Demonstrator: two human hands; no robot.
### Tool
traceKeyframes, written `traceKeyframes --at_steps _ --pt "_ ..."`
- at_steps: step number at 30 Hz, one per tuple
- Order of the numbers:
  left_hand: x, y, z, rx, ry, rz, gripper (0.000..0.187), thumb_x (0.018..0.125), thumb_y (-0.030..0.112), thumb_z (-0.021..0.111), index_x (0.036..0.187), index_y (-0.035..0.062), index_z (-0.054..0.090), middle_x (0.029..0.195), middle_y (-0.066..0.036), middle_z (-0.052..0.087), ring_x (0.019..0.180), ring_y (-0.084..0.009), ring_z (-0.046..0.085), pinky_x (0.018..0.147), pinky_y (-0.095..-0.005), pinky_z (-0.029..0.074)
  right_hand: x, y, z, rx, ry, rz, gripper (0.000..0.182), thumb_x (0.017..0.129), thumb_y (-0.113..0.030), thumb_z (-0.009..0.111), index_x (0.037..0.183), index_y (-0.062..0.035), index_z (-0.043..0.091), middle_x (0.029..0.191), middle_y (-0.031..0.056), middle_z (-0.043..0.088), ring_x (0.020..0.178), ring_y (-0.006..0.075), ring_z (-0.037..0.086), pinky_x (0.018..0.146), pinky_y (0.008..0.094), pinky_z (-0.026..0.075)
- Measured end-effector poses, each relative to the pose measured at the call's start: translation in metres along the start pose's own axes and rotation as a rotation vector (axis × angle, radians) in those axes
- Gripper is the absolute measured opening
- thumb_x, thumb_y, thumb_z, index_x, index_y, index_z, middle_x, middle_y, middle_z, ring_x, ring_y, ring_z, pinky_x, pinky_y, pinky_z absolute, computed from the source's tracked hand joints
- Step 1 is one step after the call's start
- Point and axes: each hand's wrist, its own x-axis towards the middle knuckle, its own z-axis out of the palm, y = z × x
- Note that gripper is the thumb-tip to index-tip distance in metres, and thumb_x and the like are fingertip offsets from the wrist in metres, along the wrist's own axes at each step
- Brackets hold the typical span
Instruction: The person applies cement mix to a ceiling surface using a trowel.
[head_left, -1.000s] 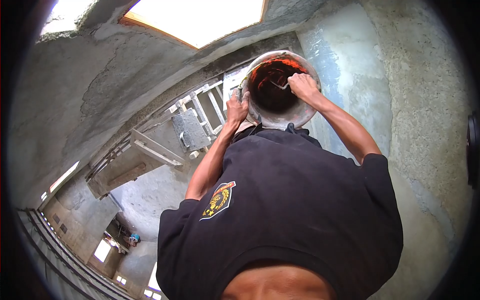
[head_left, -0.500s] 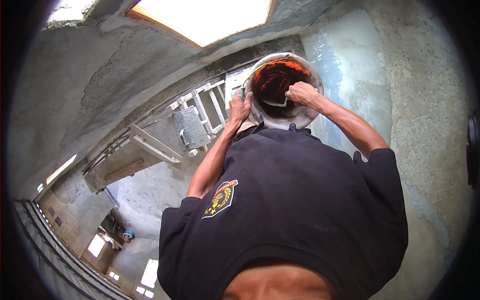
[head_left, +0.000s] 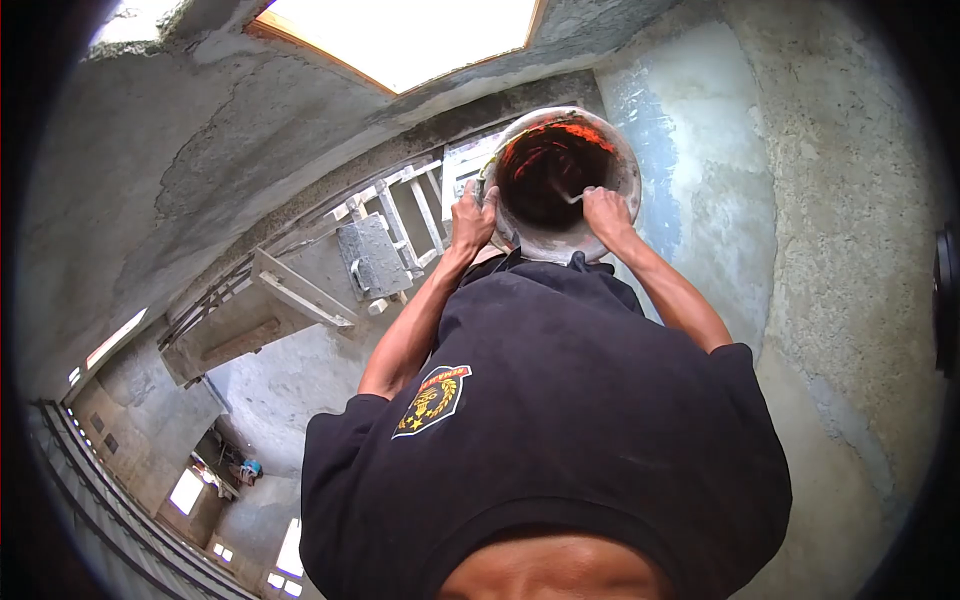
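Both hands' fingers still clamped on the bucket (head_left: pixel 560 235) rim, right hand (head_left: pixel 606 212) now lower, left hand (head_left: pixel 472 220) unmoved.

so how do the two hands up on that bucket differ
The hand on the picture's left clasps the outside of the bucket at its rim, fingers wrapped on the wall. The hand on the picture's right hooks over the rim, fingers at the red inside, by a pale thing too small to tell. Both are bare, belong to another person in a black shirt, and are raised overhead on the same bucket.
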Motion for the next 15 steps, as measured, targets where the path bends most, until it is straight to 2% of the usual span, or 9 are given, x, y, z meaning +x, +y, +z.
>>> traceKeyframes --at_steps 1,2,4,6,8,10,12,14,15 --pt "0.000 0.001 0.000 0.003 -0.008 -0.030 0.043 0.086 0.026 0.060 0.107 -0.0097 0.051 0.078 -0.029 0.062 0.077 -0.0360 0.065 0.061 -0.0414 0.049 -0.004 -0.004 0.000 0.036 -0.039 -0.084 0.023 0.084 -0.012 0.043 0.077 0.0013 0.061 0.076 0.0223 0.062 0.073 0.0363 0.064 0.061 0.0455 0.052" --pt "0.000 0.001 0.001 0.003 -0.010 -0.029 0.043 0.086 0.026 0.060 0.107 -0.0097 0.051 0.078 -0.029 0.062 0.077 -0.0360 0.065 0.061 -0.0414 0.049 -0.005 -0.002 0.001 0.036 -0.039 -0.082 0.023 0.084 -0.012 0.043 0.077 0.0013 0.061 0.076 0.0223 0.062 0.073 0.0363 0.064 0.061 0.0455 0.052" --pt "-0.001 -0.001 -0.001 0.048 -0.056 -0.133 0.039 0.087 0.026 0.058 0.113 -0.0025 0.052 0.086 -0.024 0.064 0.080 -0.0329 0.066 0.068 -0.0395 0.050 -0.008 0.001 0.005 0.021 -0.112 -0.313 0.025 0.084 -0.014 0.042 0.078 0.0011 0.061 0.077 0.0222 0.062 0.075 0.0367 0.063 0.062 0.0463 0.051" --pt "0.002 -0.008 0.003 0.017 -0.025 -0.092 0.037 0.087 0.026 0.058 0.112 -0.0019 0.053 0.086 -0.023 0.065 0.079 -0.0310 0.066 0.068 -0.0385 0.050 0.001 0.013 -0.026 0.024 -0.177 -0.280 0.021 0.083 -0.014 0.045 0.078 0.0002 0.059 0.076 0.0205 0.061 0.075 0.0368 0.062 0.063 0.0464 0.050" --pt "-0.001 -0.009 0.005 -0.008 0.008 -0.070 0.037 0.087 0.025 0.058 0.112 -0.0015 0.053 0.086 -0.023 0.065 0.079 -0.0302 0.066 0.068 -0.0385 0.050 -0.001 0.031 -0.050 -0.017 -0.088 -0.318 0.018 0.078 -0.011 0.048 0.076 -0.0031 0.064 0.072 0.0187 0.063 0.068 0.0329 0.064 0.059 0.0422 0.052" --pt "0.001 -0.011 0.005 -0.017 0.015 -0.045 0.036 0.087 0.025 0.058 0.112 -0.0011 0.053 0.087 -0.023 0.065 0.080 -0.0313 0.066 0.068 -0.0389 0.050 0.004 0.035 -0.052 -0.034 -0.031 -0.274 0.017 0.078 -0.010 0.049 0.078 -0.0034 0.064 0.074 0.0191 0.063 0.072 0.0319 0.065 0.060 0.0417 0.052" --pt "0.000 -0.004 0.002 -0.005 0.003 -0.047 0.040 0.086 0.025 0.059 0.107 -0.0088 0.051 0.081 -0.028 0.062 0.079 -0.0370 0.065 0.063 -0.0408 0.050 0.012 0.035 -0.042 -0.066 0.008 -0.180 0.011 0.076 -0.012 0.057 0.079 -0.0013 0.059 0.076 0.0193 0.062 0.074 0.0336 0.064 0.062 0.0424 0.052" --pt "-0.001 -0.002 0.000 -0.012 -0.026 -0.032 0.041 0.086 0.026 0.059 0.108 -0.0086 0.051 0.081 -0.028 0.062 0.079 -0.0387 0.064 0.063 -0.0412 0.049 0.019 0.027 -0.019 -0.072 -0.020 -0.178 0.013 0.077 -0.013 0.055 0.078 -0.0012 0.059 0.075 0.0191 0.062 0.072 0.0333 0.064 0.061 0.0419 0.052" --pt "0.001 -0.005 0.001 -0.002 -0.021 -0.036 0.039 0.086 0.026 0.058 0.109 -0.0057 0.052 0.083 -0.026 0.063 0.080 -0.0365 0.065 0.065 -0.0409 0.049 0.018 0.020 -0.013 -0.060 -0.041 -0.207 0.013 0.078 -0.013 0.053 0.077 -0.0012 0.059 0.075 0.0190 0.062 0.072 0.0333 0.064 0.060 0.0418 0.052"
